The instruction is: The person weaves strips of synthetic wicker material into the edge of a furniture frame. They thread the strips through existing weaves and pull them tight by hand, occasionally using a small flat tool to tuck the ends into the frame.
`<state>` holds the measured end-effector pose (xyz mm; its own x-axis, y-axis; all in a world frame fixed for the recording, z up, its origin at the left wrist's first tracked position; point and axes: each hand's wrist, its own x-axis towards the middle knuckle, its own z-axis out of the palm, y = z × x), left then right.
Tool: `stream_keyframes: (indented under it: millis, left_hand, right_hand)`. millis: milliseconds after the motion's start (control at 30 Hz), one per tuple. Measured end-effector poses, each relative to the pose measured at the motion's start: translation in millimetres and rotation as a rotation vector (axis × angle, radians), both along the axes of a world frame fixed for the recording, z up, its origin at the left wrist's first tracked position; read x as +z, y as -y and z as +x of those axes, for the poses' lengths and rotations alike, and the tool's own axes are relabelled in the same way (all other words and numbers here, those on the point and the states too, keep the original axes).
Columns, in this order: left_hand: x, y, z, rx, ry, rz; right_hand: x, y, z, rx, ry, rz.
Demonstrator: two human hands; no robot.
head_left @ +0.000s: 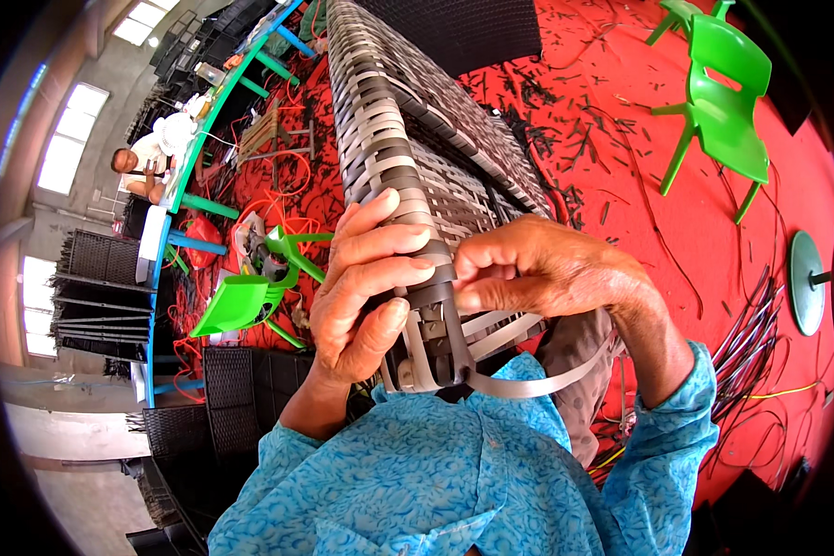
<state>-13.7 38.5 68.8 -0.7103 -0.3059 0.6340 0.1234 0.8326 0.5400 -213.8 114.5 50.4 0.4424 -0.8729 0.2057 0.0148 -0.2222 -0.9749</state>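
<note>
The left hand [366,283] is gripping the near end of the woven frame [408,157] at chest height while the right hand [537,269] is pinching a grey strip [528,385], seemingly mid-weave; tucking it calls for a firm pull.

the person wears a bright turquoise blouse [454,482] with a darker blue floral print, long sleeves [676,417] reaching the wrists, and grey patterned trousers [579,371].

woven panel [389,120]: smooth semi-matt plastic strips, grey/dark; chair [723,93] glossy green plastic; floor [639,185] red, matt.
</note>
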Motion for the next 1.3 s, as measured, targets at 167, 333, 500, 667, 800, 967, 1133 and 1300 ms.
stream_keyframes:
  millis: [167, 333, 500, 667, 800, 967, 1133, 1300]
  left_hand:
    - [-0.2, 1.5, -0.6, -0.063, -0.012, -0.048]
    - [2.9, 4.2, -0.6, -0.099, -0.006, -0.006]
    - [8.2, 4.2, -4.4, -0.143, 0.024, 0.067]
    - [21.4, -2.4, -6.6, -0.167, 0.024, 0.258]
    - [37.3, 1.3, -15.0, -0.157, 0.073, 0.117]
    - [39.4, -10.2, -26.1, -0.231, -0.005, 0.306]
    - [33.8, -7.2, -29.1, -0.257, -0.036, 0.412]
    - [27.4, 2.6, -27.0, -0.321, -0.039, 0.269]
  right_hand:
    - [4.9, -9.3, -8.8, -0.099, -0.135, 0.002]
    - [14.1, -20.7, -23.2, -0.178, -0.126, 0.216]
    - [26.7, -35.4, -28.6, -0.299, 0.353, 0.292]
    - [59.4, -49.6, -31.3, -0.396, 0.247, 0.216]
    - [84.1, -47.3, -16.7, -0.385, 0.22, 0.153]
    - [100.7, -39.9, -3.3, -0.277, 0.264, 0.086]
    - [95.4, -32.1, -0.8, -0.309, 0.06, -0.04]
    - [71.0, -50.8, -41.3, -0.572, -0.375, -0.081]
